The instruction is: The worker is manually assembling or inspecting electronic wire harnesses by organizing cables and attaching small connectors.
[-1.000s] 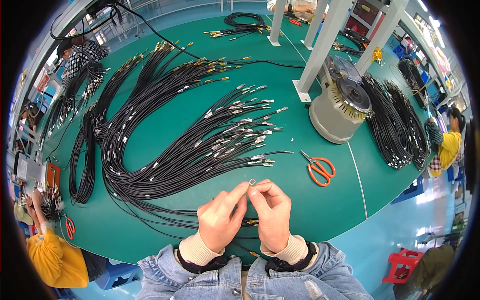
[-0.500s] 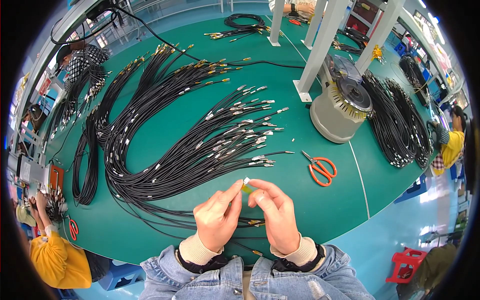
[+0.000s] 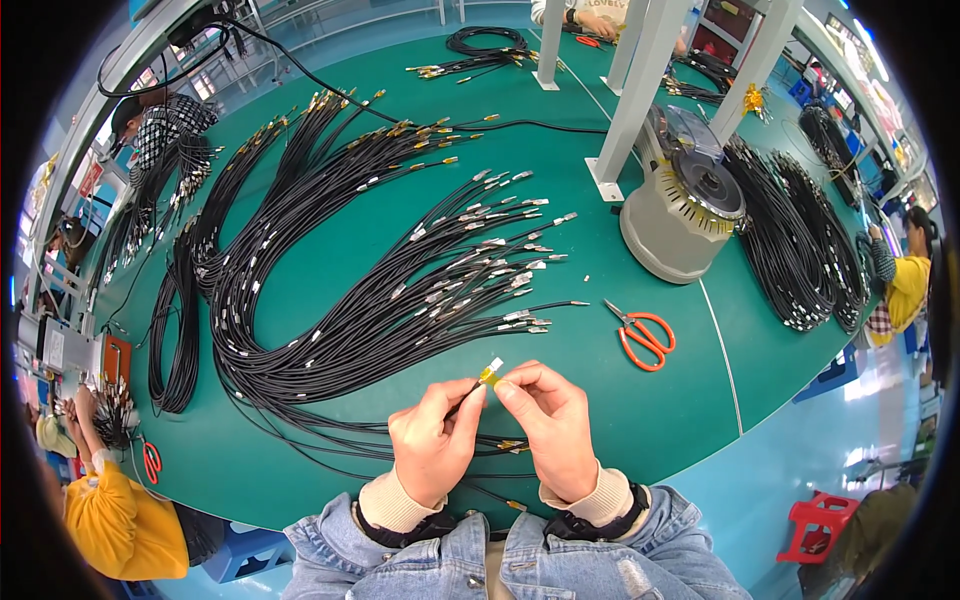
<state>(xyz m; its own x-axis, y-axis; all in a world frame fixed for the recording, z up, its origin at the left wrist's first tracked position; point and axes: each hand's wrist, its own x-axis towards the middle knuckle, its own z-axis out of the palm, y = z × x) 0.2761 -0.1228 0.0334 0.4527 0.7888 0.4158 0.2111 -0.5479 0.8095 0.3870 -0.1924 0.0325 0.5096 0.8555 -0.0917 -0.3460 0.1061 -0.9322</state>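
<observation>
Between thumb and fingers, my left hand pinches a black cable just below its end. A white tip shows at that end, with a small piece of yellow tape around it. My right hand is closed on the tape's edge, thumb against forefinger, beside the cable end. Other black cables pass under both hands, some with yellow-wrapped ends. Just beyond my hands lies a large bundle of black cables with white-tagged ends.
Orange-handled scissors lie right of my hands. Behind them stands a round grey tape dispenser beside white metal posts. More cable coils rest at the far right. Co-workers sit around the green table.
The cable end has turned, so more of its yellow tape and white tip show. My right forefinger has drawn back from the tip and bent against the thumb.
</observation>
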